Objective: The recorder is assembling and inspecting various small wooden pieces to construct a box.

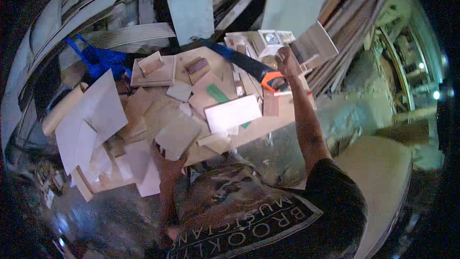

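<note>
My left hand point(170, 159) grips the lower edge of a squarish thin piece of wood point(178, 135) over the near edge of the worktable; most of its fingers are hidden under the piece. Stretched out to the far right, my right hand point(287, 62) has its fingers curled, and what they hold, if anything, cannot be made out. Just left of it is a round tan object point(270, 61). The orange handle of a handsaw point(274, 81) lies beside my right wrist, its dark blade pointing to the far left.
Wood offcuts cover the worktable point(282, 120), among them a bright white block point(233, 113) and large pale sheets point(96, 115). A small white clock-like box point(270, 40) and an upright board point(315, 45) stand at the far right. A blue bag point(103, 60) hangs at left.
</note>
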The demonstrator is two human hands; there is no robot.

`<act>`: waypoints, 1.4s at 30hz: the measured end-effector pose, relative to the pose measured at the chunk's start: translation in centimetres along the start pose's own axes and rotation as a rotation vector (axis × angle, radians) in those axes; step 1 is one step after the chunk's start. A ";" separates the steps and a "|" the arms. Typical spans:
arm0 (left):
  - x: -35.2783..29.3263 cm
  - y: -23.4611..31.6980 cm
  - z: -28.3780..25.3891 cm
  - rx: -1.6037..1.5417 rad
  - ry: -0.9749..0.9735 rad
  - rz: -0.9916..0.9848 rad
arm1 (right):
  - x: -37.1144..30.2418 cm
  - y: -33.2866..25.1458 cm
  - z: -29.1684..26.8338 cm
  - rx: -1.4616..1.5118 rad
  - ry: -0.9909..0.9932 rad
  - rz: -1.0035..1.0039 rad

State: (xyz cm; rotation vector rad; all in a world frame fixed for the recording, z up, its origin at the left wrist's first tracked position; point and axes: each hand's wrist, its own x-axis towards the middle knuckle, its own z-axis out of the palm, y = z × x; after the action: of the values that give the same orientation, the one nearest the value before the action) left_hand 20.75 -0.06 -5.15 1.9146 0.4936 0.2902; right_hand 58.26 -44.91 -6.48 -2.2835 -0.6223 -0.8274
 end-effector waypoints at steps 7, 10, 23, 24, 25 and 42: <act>-5.2 3.5 4.7 -0.012 0.196 -0.164 | 7.3 12.0 8.7 -0.303 -0.686 0.230; -8.3 4.5 7.0 -0.010 0.315 -0.286 | 7.0 15.3 11.8 -0.344 -0.889 0.058; -11.5 6.5 9.4 0.149 0.454 -0.116 | 9.3 24.2 13.5 -0.118 -0.504 0.176; -11.4 7.5 8.9 0.099 0.433 -0.145 | 8.6 22.0 12.1 -0.183 -0.459 0.196; -11.8 7.6 8.6 0.113 0.451 -0.154 | 8.1 19.3 11.0 -0.241 -0.413 0.197; -19.9 -1.9 -8.7 -0.626 0.752 -0.320 | -15.9 -48.7 25.3 0.485 -1.003 -0.430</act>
State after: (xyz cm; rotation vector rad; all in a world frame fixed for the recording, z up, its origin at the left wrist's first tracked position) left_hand -0.84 -1.58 -3.01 1.0509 1.0480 0.8509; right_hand 27.84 2.92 -13.81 -1.9961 -1.5784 0.3750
